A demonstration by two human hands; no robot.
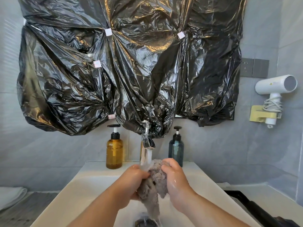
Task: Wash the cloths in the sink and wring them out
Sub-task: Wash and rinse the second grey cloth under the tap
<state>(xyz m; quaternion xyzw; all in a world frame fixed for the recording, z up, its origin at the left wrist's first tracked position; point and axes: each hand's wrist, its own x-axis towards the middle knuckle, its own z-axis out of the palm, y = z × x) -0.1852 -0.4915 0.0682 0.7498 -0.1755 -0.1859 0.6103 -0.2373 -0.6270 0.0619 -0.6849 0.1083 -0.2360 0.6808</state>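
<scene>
A wet grey cloth (155, 182) is bunched between both hands over the white sink (78, 194). My left hand (131, 182) grips its left side and my right hand (175, 179) grips its right side and top. Water runs from the chrome tap (146, 145) onto the cloth. The cloth's lower end hangs down and drips toward the dark drain (144, 222).
An amber pump bottle (114, 149) stands left of the tap and a dark blue pump bottle (176, 149) right of it. Black plastic sheeting (127, 63) covers the wall above. A white hair dryer (275, 89) hangs at the right. A folded white towel (11, 195) lies at the left.
</scene>
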